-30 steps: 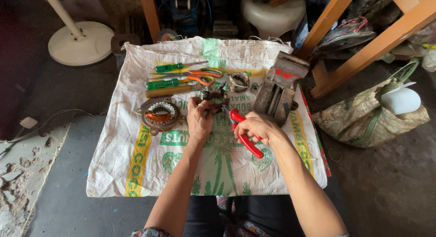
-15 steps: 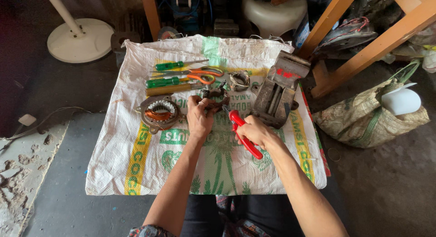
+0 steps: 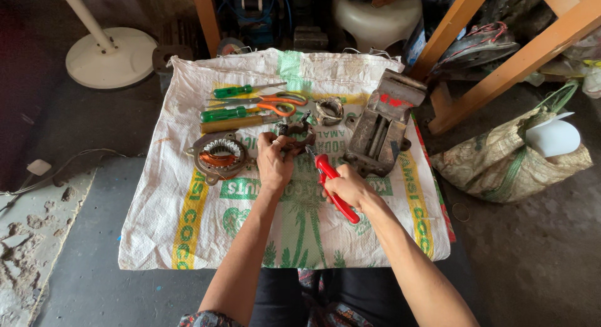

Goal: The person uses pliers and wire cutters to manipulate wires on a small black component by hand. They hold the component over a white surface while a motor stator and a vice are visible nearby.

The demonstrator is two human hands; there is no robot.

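One small dark metal part (image 3: 295,138) sits at the middle of a white woven sack (image 3: 188,239) spread flat on the floor, and both hands meet on it. The left hand (image 3: 274,164) curls its fingers around the part's near side, pinching it. The right hand (image 3: 350,188) is wrapped tight around the red handles of one pair of pliers (image 3: 332,186), whose dark tip points up and left, right at the part; whether the tip touches it cannot be told.

Just left of the part lies one round motor stator (image 3: 219,155) with copper windings inside a grey ring. Beyond the part, towards the sack's far edge, lie two green-handled screwdrivers (image 3: 233,103), one pair of orange-handled scissors (image 3: 275,104) between them, and one long yellowish tool (image 3: 235,123) just beside the nearer screwdriver. Just beyond and right of the part sits one small metal ring-shaped casting (image 3: 329,110). Right of the part stands one rusty grey bench vise (image 3: 382,126) with a red patch on its top.

Well away from the part, off the sack, are one white fan base (image 3: 109,56) at the far left, two slanting wooden beams (image 3: 501,64) and one woven bag (image 3: 513,164) at the right.
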